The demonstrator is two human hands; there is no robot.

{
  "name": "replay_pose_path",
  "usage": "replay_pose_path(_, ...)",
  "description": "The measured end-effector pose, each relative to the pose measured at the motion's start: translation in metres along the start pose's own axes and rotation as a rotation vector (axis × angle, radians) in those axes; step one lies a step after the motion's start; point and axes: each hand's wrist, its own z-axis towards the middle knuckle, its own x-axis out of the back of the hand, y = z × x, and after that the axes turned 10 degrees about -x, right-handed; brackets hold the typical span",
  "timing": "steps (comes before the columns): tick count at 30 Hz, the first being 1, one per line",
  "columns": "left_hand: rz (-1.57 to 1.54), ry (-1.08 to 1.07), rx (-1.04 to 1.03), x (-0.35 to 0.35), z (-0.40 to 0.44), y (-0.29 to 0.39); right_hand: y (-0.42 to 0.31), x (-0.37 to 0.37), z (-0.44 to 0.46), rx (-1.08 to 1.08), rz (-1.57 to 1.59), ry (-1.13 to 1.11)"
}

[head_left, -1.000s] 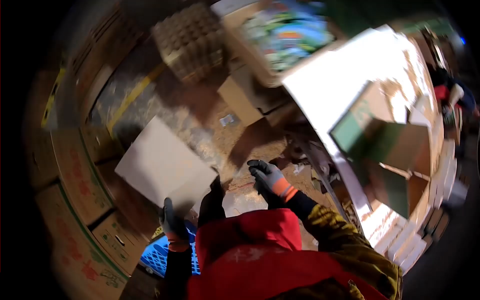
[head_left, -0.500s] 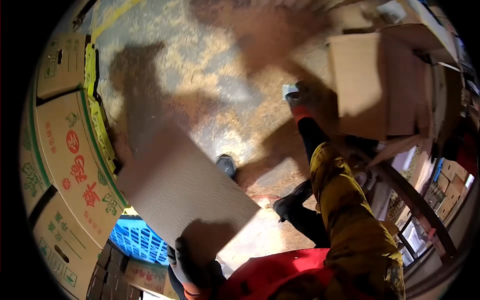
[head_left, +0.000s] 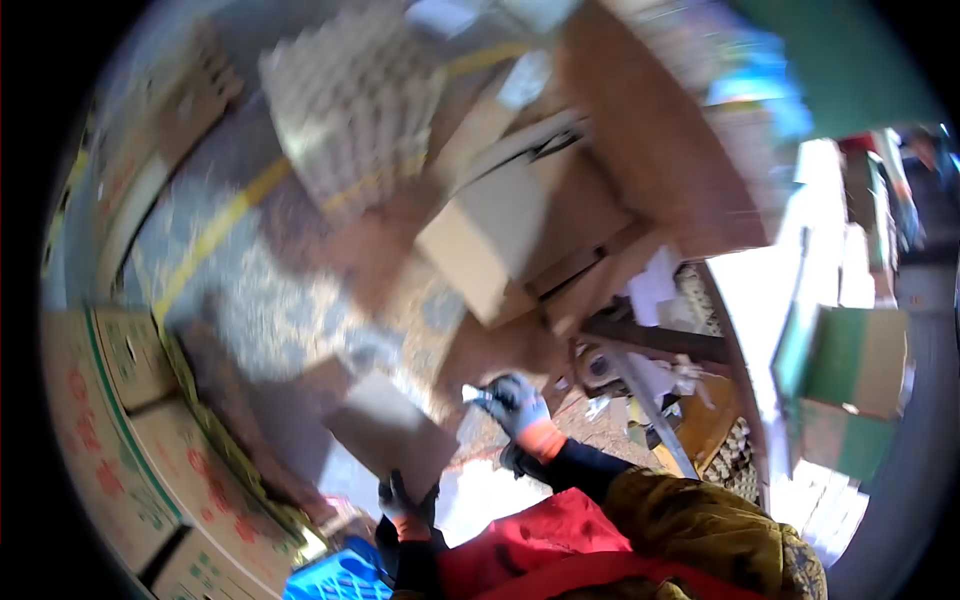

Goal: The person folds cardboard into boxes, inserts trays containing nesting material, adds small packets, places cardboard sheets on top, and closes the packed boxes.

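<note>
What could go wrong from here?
The left hand holds the cardboard sheet by its near edge only, so it might tip or slip. The small pale item sits at the fingertips of the right hand and could drop onto the littered floor. The grey bar near the right sleeve might catch it if the person turns.

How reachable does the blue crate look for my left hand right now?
Probably yes: your left hand looks near the blue crate, with nothing visible between them, though it's occupied with the cardboard sheet and the crate's depth is hard to judge.
</note>
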Motion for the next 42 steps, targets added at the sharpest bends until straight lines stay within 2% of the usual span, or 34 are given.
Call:
replay_pose_path(1, -0.283, 0.006, 0.206, -0.001, -0.006, 0.006, -0.036, 0.052, -0.014, 0.084, 0.006, 0.039)
replay_pose_path(2, -0.313, -0.024, 0.208, 0.004, -0.012, 0.006, -0.075, 0.106, -0.024, 0.214, 0.047, 0.077)
replay_pose_path(4, -0.098, -0.093, 0.065, -0.043, -0.045, 0.111, -0.148, 0.219, -0.053, 0.419, 0.111, 0.133)
replay_pose_path(5, -0.008, -0.080, -0.005, -0.045, -0.056, 0.135, -0.179, 0.272, -0.066, 0.438, 0.097, 0.141)
replay_pose_path(6, 0.076, -0.060, -0.084, -0.046, -0.059, 0.151, -0.195, 0.313, -0.072, 0.527, 0.019, 0.274)
replay_pose_path(7, -0.075, -0.033, 0.013, -0.038, -0.053, 0.154, -0.207, 0.349, -0.082, 0.433, 0.075, 0.356)
replay_pose_path(8, -0.224, 0.009, 0.110, -0.030, -0.047, 0.157, -0.218, 0.382, -0.080, 0.442, -0.028, 0.492)
replay_pose_path(9, 0.069, -0.060, -0.046, -0.073, -0.081, 0.240, -0.226, 0.410, -0.080, 0.378, 0.032, 0.588)
replay_pose_path(11, 1.059, -0.351, -0.825, -0.033, -0.068, 0.234, -0.223, 0.437, -0.059, 0.335, 0.007, 0.735)
replay_pose_path(12, 1.096, -0.367, -0.932, -0.056, -0.090, 0.274, -0.214, 0.442, -0.043, 0.383, 0.036, 0.789)
replay_pose_path(15, 1.230, -0.292, -1.252, -0.067, -0.123, 0.304, -0.235, 0.445, -0.006, 0.517, 0.115, 0.837)
replay_pose_path(16, 1.006, -0.256, -0.946, -0.065, -0.133, 0.301, -0.240, 0.437, 0.009, 0.528, 0.124, 0.803)
replay_pose_path(17, 1.075, -0.221, -1.045, -0.089, -0.160, 0.328, -0.238, 0.429, 0.025, 0.486, 0.079, 0.657)
replay_pose_path(19, 0.383, -0.101, -0.531, -0.107, -0.180, 0.340, -0.228, 0.407, 0.058, 0.469, -0.261, 0.595)
replay_pose_path(22, 0.034, -0.010, -0.433, -0.124, -0.194, 0.352, -0.227, 0.407, 0.064, 0.370, -0.397, 0.469)
replay_pose_path(25, 0.704, -0.154, -0.810, -0.126, -0.189, 0.376, -0.220, 0.415, 0.047, 0.378, -0.218, 0.457)
replay_pose_path(27, 0.956, -0.243, -1.278, -0.161, -0.173, 0.411, -0.219, 0.429, 0.020, 0.371, -0.053, 0.392)
replay_pose_path(28, 1.065, -0.300, -1.510, -0.179, -0.169, 0.424, -0.224, 0.440, 0.000, 0.265, 0.087, 0.228)
replay_pose_path(29, 1.033, -0.390, -1.473, -0.197, -0.164, 0.429, -0.224, 0.453, -0.022, 0.146, 0.228, 0.082)
replay_pose_path(31, 0.941, -0.617, -1.421, -0.246, -0.153, 0.435, -0.207, 0.467, -0.062, 0.075, 0.878, -0.097)
replay_pose_path(32, 0.493, -0.789, -0.929, -0.282, -0.165, 0.438, -0.207, 0.487, -0.087, 0.038, 0.867, -0.048)
replay_pose_path(34, 0.475, -0.991, -0.882, -0.330, -0.184, 0.430, -0.194, 0.519, -0.129, 0.035, 0.922, 0.162)
replay_pose_path(36, 0.518, -1.244, -1.445, -0.372, -0.185, 0.414, -0.174, 0.557, -0.174, -0.066, 1.057, 0.317)
replay_pose_path(37, 0.524, -1.307, -0.842, -0.395, -0.195, 0.404, -0.159, 0.577, -0.199, -0.191, 0.921, 0.514)
replay_pose_path(38, 0.230, -1.473, -0.476, -0.422, -0.222, 0.405, -0.159, 0.611, -0.232, -0.397, 0.919, 0.603)
replay_pose_path(39, -0.029, -1.543, -0.072, -0.448, -0.248, 0.406, -0.131, 0.622, -0.255, -0.260, 0.825, 0.943)
replay_pose_path(40, 0.096, -1.555, -0.170, -0.468, -0.261, 0.399, -0.138, 0.639, -0.270, 0.035, 1.111, 1.189)
replay_pose_path(41, 0.164, -1.589, -0.265, -0.486, -0.264, 0.378, -0.128, 0.657, -0.295, 0.039, 0.519, 1.277)
replay_pose_path(42, 0.154, -1.600, -0.253, -0.499, -0.279, 0.368, -0.117, 0.668, -0.304, 0.093, 0.094, 1.275)
